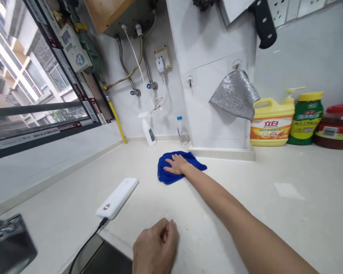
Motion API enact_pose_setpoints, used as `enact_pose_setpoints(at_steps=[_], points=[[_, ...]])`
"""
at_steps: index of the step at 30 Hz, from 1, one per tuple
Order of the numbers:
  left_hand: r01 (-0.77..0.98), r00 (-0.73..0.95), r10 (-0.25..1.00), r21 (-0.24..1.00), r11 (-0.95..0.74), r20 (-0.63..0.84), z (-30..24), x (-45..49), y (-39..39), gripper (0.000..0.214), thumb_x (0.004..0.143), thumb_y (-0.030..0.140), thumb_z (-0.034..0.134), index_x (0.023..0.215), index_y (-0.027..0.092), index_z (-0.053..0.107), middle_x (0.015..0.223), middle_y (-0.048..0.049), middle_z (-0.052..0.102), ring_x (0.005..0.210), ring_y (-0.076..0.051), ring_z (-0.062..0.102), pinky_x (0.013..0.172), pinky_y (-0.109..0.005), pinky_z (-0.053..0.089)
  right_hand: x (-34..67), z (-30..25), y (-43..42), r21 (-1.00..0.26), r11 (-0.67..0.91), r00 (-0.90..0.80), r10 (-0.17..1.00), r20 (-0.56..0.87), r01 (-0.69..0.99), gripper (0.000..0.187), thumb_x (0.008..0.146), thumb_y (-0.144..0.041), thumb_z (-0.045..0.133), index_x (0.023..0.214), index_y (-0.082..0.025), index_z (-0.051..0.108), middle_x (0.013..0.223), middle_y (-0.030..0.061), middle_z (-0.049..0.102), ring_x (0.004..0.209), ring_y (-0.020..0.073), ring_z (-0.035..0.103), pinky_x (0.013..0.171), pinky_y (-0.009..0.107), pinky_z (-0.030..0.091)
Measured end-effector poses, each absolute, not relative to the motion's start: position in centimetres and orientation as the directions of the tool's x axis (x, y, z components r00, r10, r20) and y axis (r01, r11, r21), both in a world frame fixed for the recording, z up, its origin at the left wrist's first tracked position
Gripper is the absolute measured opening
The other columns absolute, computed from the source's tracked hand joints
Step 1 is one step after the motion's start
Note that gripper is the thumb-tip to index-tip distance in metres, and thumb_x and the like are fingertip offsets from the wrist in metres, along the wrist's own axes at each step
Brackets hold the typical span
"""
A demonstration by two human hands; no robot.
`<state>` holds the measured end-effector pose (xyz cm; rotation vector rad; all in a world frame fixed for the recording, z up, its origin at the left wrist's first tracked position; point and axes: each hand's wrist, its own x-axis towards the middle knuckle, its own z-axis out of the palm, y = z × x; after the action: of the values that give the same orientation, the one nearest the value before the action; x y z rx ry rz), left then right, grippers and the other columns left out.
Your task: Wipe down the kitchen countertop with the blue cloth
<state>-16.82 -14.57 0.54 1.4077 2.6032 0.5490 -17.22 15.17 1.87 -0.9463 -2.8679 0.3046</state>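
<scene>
A blue cloth (167, 176) lies spread on the white countertop (217, 228), close to the foot of the wall pillar. My right hand (177, 164) rests flat on top of it with the fingers apart, the arm stretched far forward. Near the front edge of the counter, my left hand (156, 245) is curled into a fist, and nothing shows inside it. To the left of both hands lies a white power bank (118, 198) with a black cable plugged into its near end.
Behind the cloth stand a white spray bottle (148, 131) and a small clear bottle (183, 133) with a blue cap. A yellow detergent jug (271, 123), a green container (305, 120) and a red-lidded jar (335, 127) line the right wall. A silvery cloth (236, 95) hangs from a hook.
</scene>
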Motion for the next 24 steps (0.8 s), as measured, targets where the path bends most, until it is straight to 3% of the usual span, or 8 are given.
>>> enact_pose_setpoints(at_steps=[9, 16, 24], points=[[0.778, -0.556, 0.827, 0.400, 0.484, 0.081, 0.6, -16.5, -14.6, 0.043, 0.093, 0.046, 0.037, 0.057, 0.023, 0.044, 0.057, -0.0018, 0.056, 0.057, -0.016, 0.051, 0.058, -0.031, 0.030, -18.4, 0.9, 17.1, -0.233, 0.647, -0.655, 0.754, 0.052, 0.726, 0.084, 0.097, -0.062, 0.028, 0.156, -0.003, 0.017, 0.160, 0.0272, 0.011, 0.148, 0.0423, 0.010, 0.117, 0.054, 0.006], [0.792, -0.552, 0.821, 0.401, 0.461, 0.147, 0.9, -16.5, -14.7, 0.039, 0.094, 0.042, 0.042, 0.063, 0.025, 0.058, 0.066, -0.0021, 0.065, 0.066, -0.019, 0.059, 0.060, -0.030, 0.029, -16.8, 1.8, 9.6, -0.186, 0.758, -0.766, 0.642, 0.039, 0.625, 0.081, 0.093, -0.070, 0.029, 0.156, -0.019, 0.027, 0.162, 0.0174, 0.020, 0.148, 0.0385, 0.014, 0.117, 0.055, 0.011], [0.793, -0.539, 0.813, 0.459, 0.401, 0.220, 2.1, -16.2, -15.6, 0.061, 0.098, 0.054, 0.020, 0.075, 0.025, 0.069, 0.079, -0.0065, 0.071, 0.081, -0.023, 0.064, 0.069, -0.031, 0.036, -8.9, 1.9, -0.9, -0.179, 0.858, -0.868, 0.495, 0.043, 0.481, 0.072, 0.097, -0.065, 0.025, 0.157, -0.025, 0.024, 0.164, 0.0128, 0.015, 0.150, 0.0317, 0.010, 0.120, 0.049, 0.007]])
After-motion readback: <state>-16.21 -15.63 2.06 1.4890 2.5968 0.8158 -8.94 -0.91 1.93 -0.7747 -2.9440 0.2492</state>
